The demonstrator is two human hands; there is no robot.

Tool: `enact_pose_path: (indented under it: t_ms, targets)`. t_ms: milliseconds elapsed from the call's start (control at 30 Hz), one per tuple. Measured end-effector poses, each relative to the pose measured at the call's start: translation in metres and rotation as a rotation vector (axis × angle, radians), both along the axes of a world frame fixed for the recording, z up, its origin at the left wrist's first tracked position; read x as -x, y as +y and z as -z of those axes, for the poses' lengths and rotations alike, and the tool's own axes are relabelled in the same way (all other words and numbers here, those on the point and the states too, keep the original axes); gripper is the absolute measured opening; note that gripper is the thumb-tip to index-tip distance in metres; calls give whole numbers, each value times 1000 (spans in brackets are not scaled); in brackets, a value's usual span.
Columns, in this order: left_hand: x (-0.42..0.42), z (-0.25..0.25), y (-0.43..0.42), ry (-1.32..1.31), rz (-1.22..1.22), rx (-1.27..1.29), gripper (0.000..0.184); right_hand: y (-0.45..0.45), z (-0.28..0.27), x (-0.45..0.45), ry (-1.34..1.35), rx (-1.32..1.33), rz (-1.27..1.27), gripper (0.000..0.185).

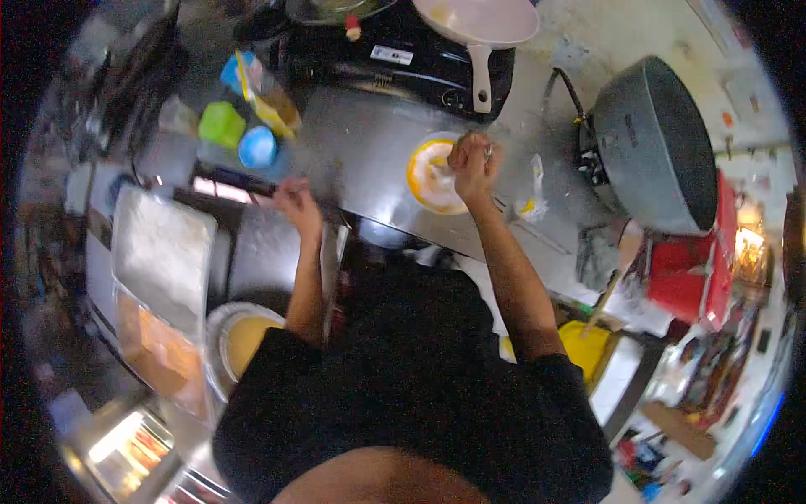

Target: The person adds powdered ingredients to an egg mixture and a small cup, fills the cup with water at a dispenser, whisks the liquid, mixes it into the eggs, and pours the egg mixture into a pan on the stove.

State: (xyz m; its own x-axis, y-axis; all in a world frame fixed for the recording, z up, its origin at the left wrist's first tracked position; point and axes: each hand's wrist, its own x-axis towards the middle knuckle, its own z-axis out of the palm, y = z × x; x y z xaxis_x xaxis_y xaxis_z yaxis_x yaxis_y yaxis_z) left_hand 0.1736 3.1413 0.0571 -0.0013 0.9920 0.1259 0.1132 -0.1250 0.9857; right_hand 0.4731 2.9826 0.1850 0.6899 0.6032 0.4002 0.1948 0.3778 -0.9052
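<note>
A shallow bowl (pixel 416 186) with a yellow-orange rim stands on the metal counter and holds something whitish with yellow in it. My right hand (pixel 476 166) is over the bowl's right side, its fingers closed; what they hold is hidden. My left hand (pixel 295 204) is held above the counter's front edge on the left, somewhat blurred, fingers loosely apart with nothing visible in them. Nearest to it is a small blue cup (pixel 258 148) with a pale inside. Beside that cup are a green cup (pixel 222 124) and a yellow-and-blue packet (pixel 273 107).
At the back, a pale pan (pixel 481 63) rests on a black stove (pixel 378 71). A big grey pot (pixel 630 139) is tilted at the right. White-yellow scraps (pixel 537 189) lie near the bowl. Lower left are a metal tray (pixel 164 244) and a container of yellowish batter (pixel 249 340).
</note>
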Motion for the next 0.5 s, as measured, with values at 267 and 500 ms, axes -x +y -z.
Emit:
enact_pose_path:
  t_ms: [267,500]
  targets:
    - [-97,-97,-134,215,760,40,56,-11,-42,12,197,22,-133,36]
    - [-129,-68,-163,116,778,-85,64,-22,-33,-5,492,-30,-95,33]
